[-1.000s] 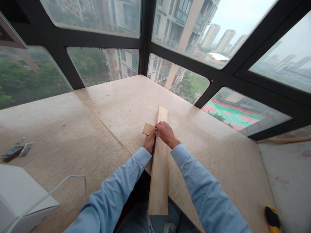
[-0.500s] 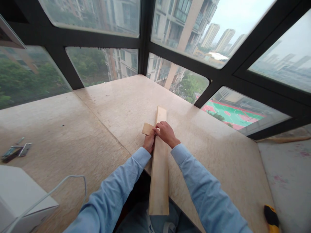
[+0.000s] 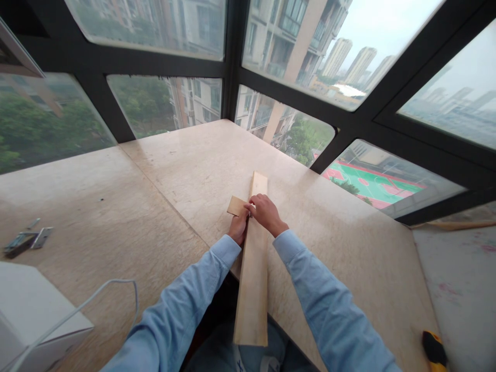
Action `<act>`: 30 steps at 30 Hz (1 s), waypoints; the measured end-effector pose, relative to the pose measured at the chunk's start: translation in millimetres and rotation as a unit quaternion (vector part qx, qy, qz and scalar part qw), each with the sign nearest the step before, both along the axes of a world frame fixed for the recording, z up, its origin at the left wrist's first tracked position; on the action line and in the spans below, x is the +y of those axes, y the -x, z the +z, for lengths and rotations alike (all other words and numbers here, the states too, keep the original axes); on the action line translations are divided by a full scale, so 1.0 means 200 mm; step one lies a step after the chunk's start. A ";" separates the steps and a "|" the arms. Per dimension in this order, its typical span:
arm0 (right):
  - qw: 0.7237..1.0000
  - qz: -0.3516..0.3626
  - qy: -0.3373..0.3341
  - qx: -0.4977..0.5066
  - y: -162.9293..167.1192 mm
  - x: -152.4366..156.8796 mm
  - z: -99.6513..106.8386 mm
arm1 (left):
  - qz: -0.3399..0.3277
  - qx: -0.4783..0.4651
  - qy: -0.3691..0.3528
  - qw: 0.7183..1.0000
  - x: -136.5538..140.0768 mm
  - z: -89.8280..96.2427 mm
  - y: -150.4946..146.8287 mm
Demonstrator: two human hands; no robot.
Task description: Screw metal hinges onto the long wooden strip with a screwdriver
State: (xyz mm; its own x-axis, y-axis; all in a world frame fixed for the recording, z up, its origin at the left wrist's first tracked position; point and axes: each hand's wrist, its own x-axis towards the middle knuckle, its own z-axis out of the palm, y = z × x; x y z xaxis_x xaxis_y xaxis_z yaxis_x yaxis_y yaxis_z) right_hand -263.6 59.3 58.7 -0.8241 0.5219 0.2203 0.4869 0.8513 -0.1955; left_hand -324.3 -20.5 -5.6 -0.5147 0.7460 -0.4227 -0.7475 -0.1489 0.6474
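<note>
A long pale wooden board [image 3: 253, 279] runs from near my body out over the sill, its near end hanging past the edge. Against its left side sits a short wooden piece [image 3: 236, 205], jutting out to the left. My left hand [image 3: 238, 227] is closed around the place where the short piece meets the board. From the right, my right hand [image 3: 265, 212] reaches over the board, fingertips pinched at that same joint. A tiny dark or metallic bit shows by the fingertips, too small to name.
Metal hinge-like hardware [image 3: 29, 242] lies on the stone sill [image 3: 174, 175] at far left. Below it stands a white box [image 3: 34, 305] with a white cable [image 3: 116, 281] across it. A yellow-and-black tool [image 3: 434, 349] rests at lower right. Dark-framed windows border the sill.
The board's near end has swung slightly left and its far end slightly right. Both hands keep nearly the same place and grip.
</note>
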 end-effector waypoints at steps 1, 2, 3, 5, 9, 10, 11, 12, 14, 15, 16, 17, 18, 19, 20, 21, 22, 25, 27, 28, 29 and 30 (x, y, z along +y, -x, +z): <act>1.000 -0.002 -0.003 -0.006 0.00 0.00 0.00 | 0.001 0.001 -0.003 1.000 0.00 0.00 0.00; 1.000 0.003 -0.001 -0.008 0.00 0.00 0.00 | 0.004 0.003 -0.009 1.000 0.00 0.00 0.00; 1.000 0.014 0.003 -0.005 0.00 0.00 0.00 | 0.008 0.007 -0.015 1.000 0.00 0.00 0.00; 0.999 0.043 0.014 0.003 0.00 0.00 -0.01 | 0.012 0.013 -0.013 1.000 0.00 0.01 0.00; 0.996 0.081 0.035 0.015 0.00 0.02 -0.02 | 0.013 0.019 0.012 1.000 0.00 0.01 0.01; 0.996 0.081 0.040 0.019 -0.01 0.02 -0.02 | 0.015 0.019 0.009 1.000 0.00 0.00 0.01; 0.996 0.079 0.043 0.022 -0.01 0.02 -0.02 | 0.015 0.017 0.004 1.000 0.00 0.00 0.01; 0.996 0.073 0.046 0.027 -0.01 0.02 -0.02 | 0.014 0.015 -0.001 1.000 0.00 0.00 0.01; 0.997 0.052 0.041 0.026 -0.01 0.03 -0.02 | 0.005 0.011 -0.003 1.000 0.00 0.00 0.00; 0.998 0.040 0.034 0.020 -0.01 0.03 -0.02 | 0.001 0.011 -0.003 1.000 0.00 0.00 0.00; 0.999 0.029 0.027 0.012 0.00 0.03 -0.02 | 0.001 0.011 -0.002 1.000 0.00 0.01 0.00; 1.000 0.023 0.020 0.003 0.00 0.02 -0.02 | 0.001 0.012 0.000 1.000 0.00 0.01 0.00; 1.000 0.022 0.015 -0.006 0.00 0.02 -0.02 | 0.002 0.013 0.002 1.000 0.00 0.01 0.00; 0.999 0.027 0.012 -0.012 0.00 0.02 -0.01 | 0.004 0.014 0.002 1.000 0.00 0.02 0.00; 0.999 0.036 0.010 -0.014 0.00 0.02 -0.01 | 0.004 0.015 0.004 1.000 0.00 0.02 0.00; 0.999 0.047 0.009 -0.016 0.00 0.02 -0.01 | 0.004 0.015 0.004 1.000 0.00 0.02 0.00; 0.998 0.057 0.007 -0.018 0.00 0.02 -0.01 | 0.003 0.015 0.004 1.000 0.00 0.02 0.00; 0.996 0.084 0.002 -0.020 -0.01 0.02 -0.01 | 0.003 0.013 0.012 1.000 0.00 0.01 0.01; 0.995 0.100 0.003 -0.015 -0.01 0.02 -0.01 | 0.003 0.009 0.018 1.000 0.00 0.02 0.01; 0.994 0.107 0.009 -0.007 -0.02 0.02 -0.02 | 0.002 0.006 0.022 1.000 0.00 0.02 0.01; 0.994 0.111 0.018 0.006 -0.02 0.02 -0.02 | 0.002 0.003 0.023 1.000 -0.01 0.03 0.01; 0.993 0.110 0.027 0.020 -0.02 0.03 -0.02 | 0.001 0.001 0.024 1.000 -0.01 0.04 0.01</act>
